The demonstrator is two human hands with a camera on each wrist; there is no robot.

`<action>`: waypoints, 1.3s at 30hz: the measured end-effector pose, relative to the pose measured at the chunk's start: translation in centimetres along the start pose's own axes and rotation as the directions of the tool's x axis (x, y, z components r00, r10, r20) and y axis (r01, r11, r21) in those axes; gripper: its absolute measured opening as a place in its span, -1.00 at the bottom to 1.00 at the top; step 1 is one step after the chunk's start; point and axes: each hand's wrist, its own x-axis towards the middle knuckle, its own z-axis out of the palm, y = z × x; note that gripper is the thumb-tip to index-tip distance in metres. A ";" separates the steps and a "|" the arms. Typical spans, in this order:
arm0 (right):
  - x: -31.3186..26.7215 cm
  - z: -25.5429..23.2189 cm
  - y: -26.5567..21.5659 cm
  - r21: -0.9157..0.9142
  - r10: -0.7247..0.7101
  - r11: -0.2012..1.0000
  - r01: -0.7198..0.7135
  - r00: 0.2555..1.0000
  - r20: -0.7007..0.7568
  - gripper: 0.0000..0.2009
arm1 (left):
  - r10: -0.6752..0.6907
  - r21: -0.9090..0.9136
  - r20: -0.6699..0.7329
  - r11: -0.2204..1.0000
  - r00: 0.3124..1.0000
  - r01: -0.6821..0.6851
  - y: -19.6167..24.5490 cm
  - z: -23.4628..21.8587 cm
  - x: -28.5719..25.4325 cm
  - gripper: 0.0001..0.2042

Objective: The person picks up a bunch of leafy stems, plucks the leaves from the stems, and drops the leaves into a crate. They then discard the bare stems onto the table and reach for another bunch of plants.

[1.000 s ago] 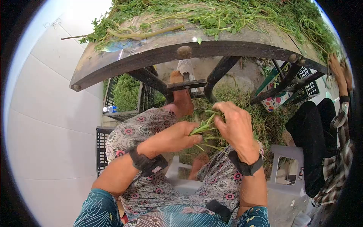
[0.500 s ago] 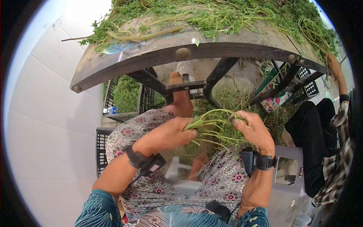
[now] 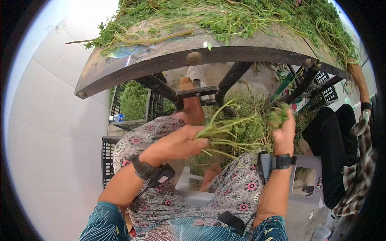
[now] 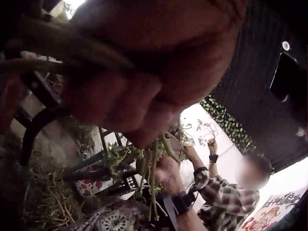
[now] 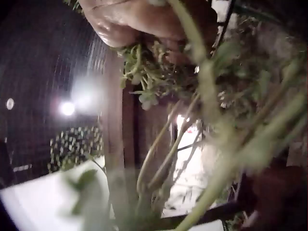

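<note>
In the head view my left hand (image 3: pixel 177 144) grips a bunch of green stems (image 3: pixel 225 130) whose loose ends fan out to the right. My right hand (image 3: pixel 284 130), to the right of them, has its fingers curled round a small clump of leafy greens (image 3: pixel 278 115). Curled fingers of the left hand (image 4: pixel 144 62) fill the upper left wrist view, with stems (image 4: pixel 154 178) hanging below. Leaves (image 5: pixel 149 77) stick out under the right hand (image 5: pixel 144 24) in the right wrist view, and blurred stems cross in front.
Greens (image 3: pixel 241 20) are heaped on the table (image 3: pixel 140 56) in front. A crate of greens (image 3: pixel 148 102) stands beneath its left side. More greens cover the floor below. At the right, another person (image 3: pixel 362 132) sits near a grey stool (image 3: pixel 295 188).
My right hand has moved right and up, away from the left hand, and now holds a leafy clump. The stems in my left hand have spread apart; that hand has barely moved.
</note>
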 end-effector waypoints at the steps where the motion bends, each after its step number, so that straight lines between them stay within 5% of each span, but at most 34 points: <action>1: 0.7 -1.1 -0.7 0.191 0.101 0.978 -0.087 0.993 -0.066 -0.78 | 0.000 -0.037 -0.042 0.999 0.999 -0.002 0.0 -0.2 -0.1 -0.73; 5: 0.6 -3.5 -1.5 0.327 0.085 0.935 -0.137 0.982 0.167 -0.76 | -0.038 -0.184 -0.093 0.983 0.995 0.020 0.7 -0.4 0.2 -0.73; 7: 0.7 -3.5 -1.8 0.356 0.078 0.916 -0.184 0.953 0.293 -0.74 | -0.026 -0.095 -0.104 0.995 0.994 0.016 0.5 -0.4 0.4 -0.77; 13: -0.6 -1.7 -1.7 0.430 -0.061 0.902 0.024 0.996 0.072 -0.84 | 0.010 -0.093 -0.134 0.995 0.991 -0.023 -0.7 -0.4 0.9 -0.72; 16: -0.7 -2.2 -2.1 0.418 0.036 0.899 -0.129 0.974 0.224 -0.90 | -0.014 -0.143 -0.150 0.990 0.989 -0.008 0.0 -0.2 0.6 -0.66; 19: -0.9 -2.6 -2.1 0.416 -0.070 0.902 -0.115 0.911 0.405 -0.90 | -0.028 -0.181 -0.175 0.983 0.984 -0.004 0.4 -0.3 0.5 -0.66; 23: -3.4 -0.4 -2.9 -0.002 -0.148 0.988 0.157 0.934 0.326 -0.86 | 0.007 -0.159 -0.215 0.986 0.976 -0.042 -0.3 -0.8 0.7 -0.69; 26: -5.0 1.7 -2.4 -0.501 -0.259 0.744 0.443 0.881 0.395 -0.83 | 0.007 -0.127 -0.241 0.991 0.971 -0.039 0.0 -0.7 0.7 -0.71; 29: -6.6 3.7 -2.0 -0.631 -0.321 0.369 0.683 0.730 0.603 -0.80 | 0.003 -0.118 -0.240 0.992 0.971 -0.032 -0.1 -0.7 0.7 -0.69; 33: -6.4 4.1 -1.2 -0.563 -0.307 0.248 0.788 0.615 0.726 -0.78 | 0.011 -0.149 -0.238 0.988 0.971 -0.048 0.2 -0.7 0.6 -0.66; 37: -6.4 3.8 -0.8 -0.672 -0.245 0.401 0.622 0.780 0.576 -0.77 | 0.016 -0.150 -0.256 0.987 0.967 -0.056 0.3 -0.8 0.4 -0.76; 39: -6.6 4.2 -0.5 -0.624 -0.256 0.290 0.726 0.687 0.680 -0.76 | 0.015 -0.146 -0.263 0.988 0.965 -0.055 0.4 -0.7 0.5 -0.80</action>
